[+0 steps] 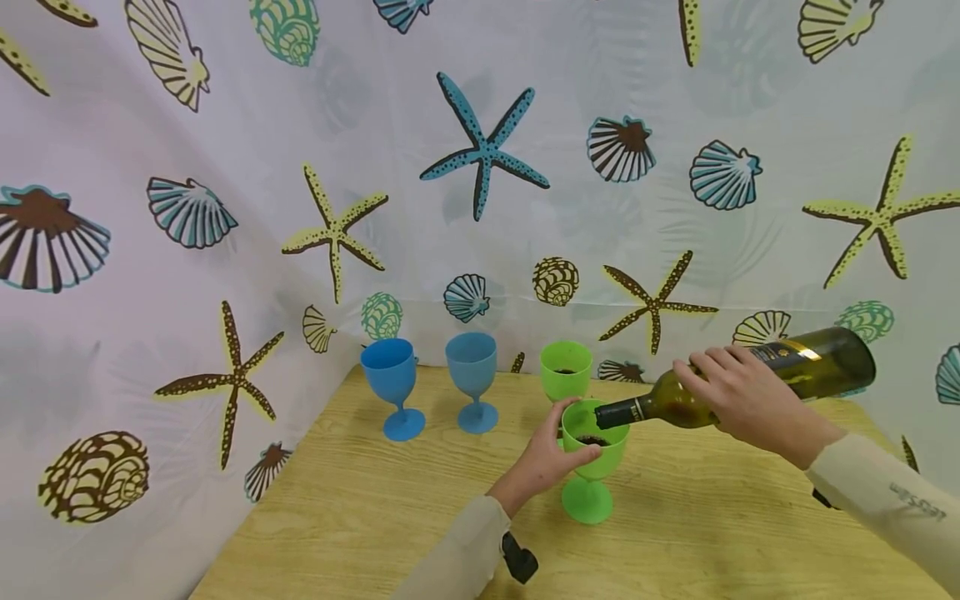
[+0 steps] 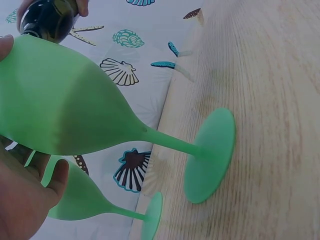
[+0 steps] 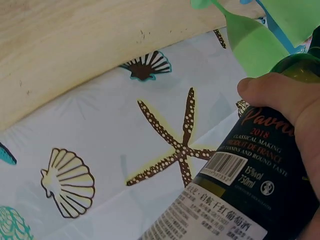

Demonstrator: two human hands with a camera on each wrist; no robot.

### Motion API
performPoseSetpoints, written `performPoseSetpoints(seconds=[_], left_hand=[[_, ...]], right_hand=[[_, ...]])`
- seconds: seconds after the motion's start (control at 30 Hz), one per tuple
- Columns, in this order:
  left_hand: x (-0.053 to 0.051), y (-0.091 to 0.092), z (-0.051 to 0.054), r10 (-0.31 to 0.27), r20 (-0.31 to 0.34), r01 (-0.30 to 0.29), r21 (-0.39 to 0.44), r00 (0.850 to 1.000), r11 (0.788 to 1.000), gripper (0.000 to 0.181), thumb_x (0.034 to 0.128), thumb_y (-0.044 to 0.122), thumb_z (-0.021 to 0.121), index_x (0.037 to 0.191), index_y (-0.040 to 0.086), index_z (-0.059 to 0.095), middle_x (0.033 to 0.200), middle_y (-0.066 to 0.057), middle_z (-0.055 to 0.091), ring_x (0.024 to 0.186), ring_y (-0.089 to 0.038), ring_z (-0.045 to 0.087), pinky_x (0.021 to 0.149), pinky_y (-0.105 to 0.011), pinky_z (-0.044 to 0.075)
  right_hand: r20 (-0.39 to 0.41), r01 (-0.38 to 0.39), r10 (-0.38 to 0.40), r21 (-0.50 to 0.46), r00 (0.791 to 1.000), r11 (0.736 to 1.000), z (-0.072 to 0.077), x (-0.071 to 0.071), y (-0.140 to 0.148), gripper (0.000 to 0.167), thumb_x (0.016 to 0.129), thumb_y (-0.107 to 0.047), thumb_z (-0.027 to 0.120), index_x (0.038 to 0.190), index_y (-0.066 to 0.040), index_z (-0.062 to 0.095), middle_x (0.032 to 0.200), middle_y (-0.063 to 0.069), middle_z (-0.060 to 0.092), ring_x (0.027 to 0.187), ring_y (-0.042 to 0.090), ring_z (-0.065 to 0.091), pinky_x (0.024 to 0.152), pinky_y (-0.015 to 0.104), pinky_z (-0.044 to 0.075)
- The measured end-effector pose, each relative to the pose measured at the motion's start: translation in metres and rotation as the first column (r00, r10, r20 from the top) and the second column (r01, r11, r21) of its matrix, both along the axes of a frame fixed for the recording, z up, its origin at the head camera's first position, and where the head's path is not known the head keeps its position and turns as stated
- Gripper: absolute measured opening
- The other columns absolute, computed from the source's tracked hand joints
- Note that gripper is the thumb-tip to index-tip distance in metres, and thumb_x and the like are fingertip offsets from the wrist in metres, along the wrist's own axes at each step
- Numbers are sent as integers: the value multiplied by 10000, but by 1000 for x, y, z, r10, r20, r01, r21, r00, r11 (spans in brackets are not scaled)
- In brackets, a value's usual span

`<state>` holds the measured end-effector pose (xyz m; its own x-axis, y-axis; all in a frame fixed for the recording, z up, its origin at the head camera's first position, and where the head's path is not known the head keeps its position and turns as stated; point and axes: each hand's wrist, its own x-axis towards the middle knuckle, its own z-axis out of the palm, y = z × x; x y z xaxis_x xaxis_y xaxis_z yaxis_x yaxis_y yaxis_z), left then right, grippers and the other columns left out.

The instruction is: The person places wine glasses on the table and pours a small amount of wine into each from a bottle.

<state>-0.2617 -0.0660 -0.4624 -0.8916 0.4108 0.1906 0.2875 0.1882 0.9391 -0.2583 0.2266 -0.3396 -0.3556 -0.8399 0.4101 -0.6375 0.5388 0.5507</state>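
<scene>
My right hand [image 1: 738, 392] grips a dark green wine bottle [image 1: 817, 364] round its shoulder and label. The bottle is tipped so its neck points left, with the mouth over the rim of the nearer green goblet [image 1: 588, 500]. Dark liquid shows inside that goblet, whose foot stands on the table. Around its bowl curl the fingers and thumb of my left hand [image 1: 542, 454]. Right behind it stands another green goblet [image 1: 566, 379], also with dark liquid in it. In the right wrist view the bottle's printed label [image 3: 250, 155] faces the camera.
Two blue goblets stand upright toward the back left: a darker one [image 1: 390, 375] and a lighter one [image 1: 472, 367]. All stand on a wooden table [image 1: 360, 517]. A white curtain [image 1: 525, 50] with starfish and shell prints hangs behind and along the sides.
</scene>
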Motion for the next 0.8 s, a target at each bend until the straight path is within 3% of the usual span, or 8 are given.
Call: performPoseSetpoints(seconds=[0.13, 0.3, 0.63, 0.8], left_hand=[[0, 0, 0, 4, -11, -4, 0, 1000, 1000, 710, 910, 268, 647, 1485, 163, 243, 1368, -84, 442, 1221, -266, 463, 989, -354, 398], [0, 0, 0, 10, -6, -10, -1, 1000, 1000, 717, 906, 275, 651, 1486, 168, 243, 1373, -77, 441, 1220, -260, 463, 979, -350, 406], [0, 0, 1, -1, -16, 1, 4, 1000, 1000, 725, 906, 302, 649, 1487, 157, 240, 1371, -87, 440, 1214, -265, 467, 979, -350, 408], [-1, 0, 0, 1, -4, -1, -13, 1000, 1000, 729, 913, 290, 642, 1495, 161, 223, 1381, -89, 428, 1226, -271, 459, 986, -349, 403]], right_hand=[[54, 21, -18, -51, 998, 998, -10, 0, 3, 871, 468, -151, 929, 1205, 24, 500, 1001, 189, 576, 866, 361, 582, 733, 492, 512], [130, 76, -61, -111, 990, 991, -19, 2, 5, 916, 460, -239, 942, 1218, 50, 516, 1030, 204, 597, 906, 375, 591, 773, 515, 510], [316, 192, -123, -195, 941, 962, -38, 9, 7, 974, 484, -280, 935, 1277, 67, 487, 1079, 209, 590, 950, 384, 582, 823, 555, 482], [334, 207, -123, -227, 934, 952, -47, 9, 9, 969, 485, -301, 935, 1264, 71, 494, 1073, 206, 590, 927, 377, 590, 803, 548, 495]])
